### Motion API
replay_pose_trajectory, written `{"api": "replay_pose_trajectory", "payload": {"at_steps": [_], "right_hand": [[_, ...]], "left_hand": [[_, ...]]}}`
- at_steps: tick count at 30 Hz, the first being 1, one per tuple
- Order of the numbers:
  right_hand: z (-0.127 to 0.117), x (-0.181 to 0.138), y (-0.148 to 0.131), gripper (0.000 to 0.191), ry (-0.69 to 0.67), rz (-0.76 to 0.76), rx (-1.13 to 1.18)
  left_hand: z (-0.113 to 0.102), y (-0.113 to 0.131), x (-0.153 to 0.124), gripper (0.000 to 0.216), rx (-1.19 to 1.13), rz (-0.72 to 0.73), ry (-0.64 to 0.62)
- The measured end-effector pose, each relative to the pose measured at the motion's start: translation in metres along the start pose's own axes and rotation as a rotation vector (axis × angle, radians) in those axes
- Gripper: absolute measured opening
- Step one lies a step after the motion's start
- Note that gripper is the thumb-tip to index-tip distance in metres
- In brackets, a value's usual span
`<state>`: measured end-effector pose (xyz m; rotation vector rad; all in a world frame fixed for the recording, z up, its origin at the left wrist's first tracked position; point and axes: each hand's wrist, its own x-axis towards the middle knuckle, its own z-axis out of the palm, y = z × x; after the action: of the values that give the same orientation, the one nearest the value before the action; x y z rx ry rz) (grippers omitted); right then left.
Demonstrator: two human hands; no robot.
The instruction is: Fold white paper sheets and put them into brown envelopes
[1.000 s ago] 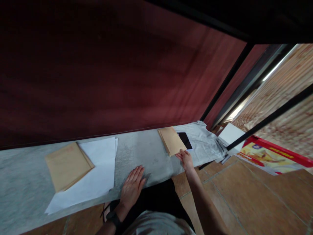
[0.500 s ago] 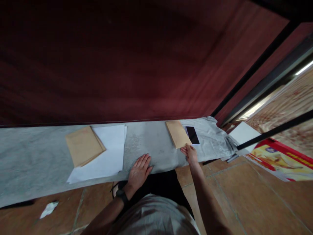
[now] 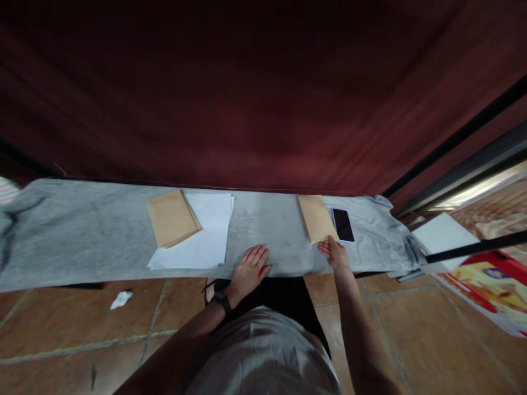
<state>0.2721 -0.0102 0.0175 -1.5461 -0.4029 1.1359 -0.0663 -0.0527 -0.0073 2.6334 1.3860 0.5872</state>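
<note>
Step in hand: the near corner of the brown envelope (image 3: 316, 218) is touched by the right hand (image 3: 334, 253), fingers loosely curled; whether it is pinched cannot be told.
Left hand (image 3: 250, 267): laid flat, fingers spread, on the grey cloth (image 3: 82, 230).
Next move: judged to need a firm corner grip.
Materials: matte paper envelope, thin and rectangular, just beside a glossy black phone (image 3: 342, 225); soft, wrinkled cloth.
</note>
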Motion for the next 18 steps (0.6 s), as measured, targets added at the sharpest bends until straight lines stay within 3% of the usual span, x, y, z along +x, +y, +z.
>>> {"api": "replay_pose_trajectory", "payload": {"at_steps": [7,11,16,18], "right_hand": [[-0.005,-0.005,0.005,0.039,-0.047,-0.019,-0.079],[-0.001,-0.017,0.022,0.039,-0.043,-0.145,-0.141],[0.0,-0.031,0.046,0.044,-0.014,-0.486,-0.448],[0.001,-0.034,0.051,0.045,0.028,-0.558,-0.573]], "left_hand": [[-0.009,0.004,0.001,0.05,0.017,0.022,-0.064],[-0.024,0.0,-0.004,0.053,0.038,-0.021,-0.044],[-0.043,-0.034,-0.029,0.06,0.191,-0.401,0.165],[-0.046,-0.051,-0.043,0.06,0.223,-0.523,0.208]]}}
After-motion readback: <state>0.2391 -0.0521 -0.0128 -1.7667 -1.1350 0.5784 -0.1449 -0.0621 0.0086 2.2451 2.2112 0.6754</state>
